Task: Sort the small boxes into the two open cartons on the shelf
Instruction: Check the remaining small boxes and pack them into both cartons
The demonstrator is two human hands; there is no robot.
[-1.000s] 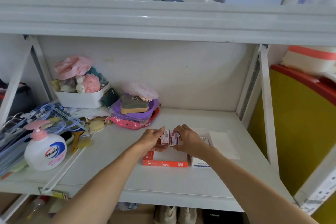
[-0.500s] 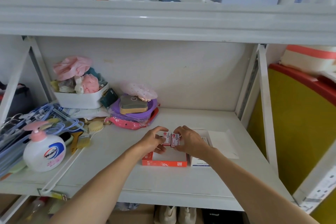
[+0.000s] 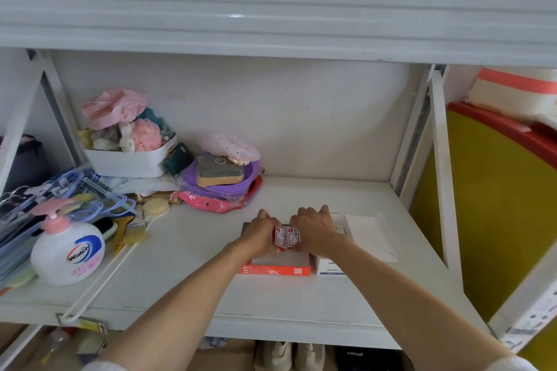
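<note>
Two small red-and-white boxes are pressed side by side over the open red carton (image 3: 275,270) on the white shelf (image 3: 193,280). My left hand (image 3: 261,233) grips the left small box (image 3: 279,238). My right hand (image 3: 315,230) grips the right small box (image 3: 293,237). Both hands sit low inside the red carton's opening. A white-and-blue carton (image 3: 330,268) stands right beside it, mostly hidden by my right forearm, its flap (image 3: 369,235) lying open on the shelf.
A hand-soap pump bottle (image 3: 67,251), brushes (image 3: 128,230) and hangers (image 3: 45,199) crowd the shelf's left. A white basket (image 3: 129,159) of cloths and a purple lidded container (image 3: 223,181) stand behind. A shelf post (image 3: 441,178) rises on the right, and the upper shelf (image 3: 271,24) hangs overhead.
Both hands have lowered the two small boxes, still side by side, down into the red carton's opening. The view has drifted slightly.
</note>
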